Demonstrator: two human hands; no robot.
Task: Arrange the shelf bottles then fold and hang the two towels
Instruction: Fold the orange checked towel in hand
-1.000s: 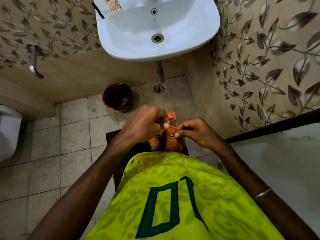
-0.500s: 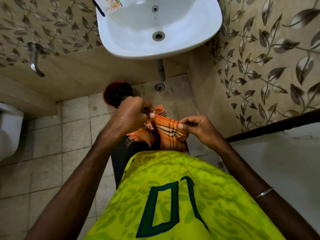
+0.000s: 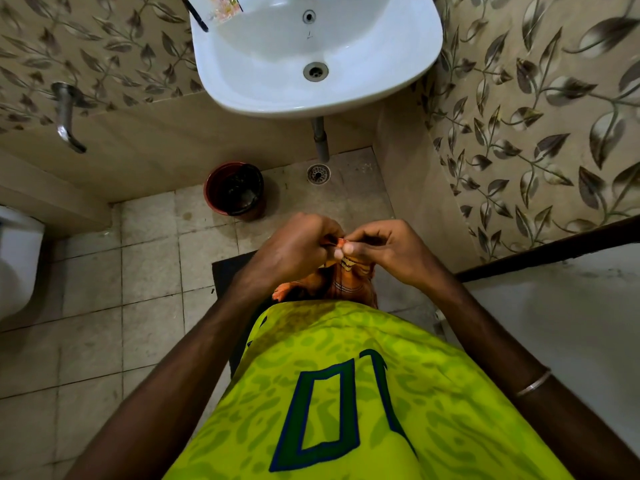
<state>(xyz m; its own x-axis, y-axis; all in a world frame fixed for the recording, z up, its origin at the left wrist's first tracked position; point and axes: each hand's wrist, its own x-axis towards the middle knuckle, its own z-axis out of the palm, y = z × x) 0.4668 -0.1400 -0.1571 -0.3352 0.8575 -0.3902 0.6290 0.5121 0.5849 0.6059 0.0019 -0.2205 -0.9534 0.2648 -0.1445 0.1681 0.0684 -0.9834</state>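
Note:
An orange striped towel [image 3: 349, 284] hangs in front of my body, bunched below my hands. My left hand [image 3: 298, 247] and my right hand [image 3: 384, 249] meet at its top edge, fingertips pinching the cloth close together at the middle of the view. Most of the towel is hidden behind my hands and my yellow-green shirt. No shelf, bottles or second towel are in view.
A white washbasin [image 3: 263, 88] juts from the far wall, its drain pipe below. A dark red bin [image 3: 233, 188] stands on the tiled floor beside a floor drain [image 3: 318, 173]. A toilet [image 3: 17, 258] is at the left; a wall tap [image 3: 67, 116] above it.
My hands have come back together, pinching the towel's top edge, after spreading it apart half a second ago. The towel now hangs narrower and mostly hidden.

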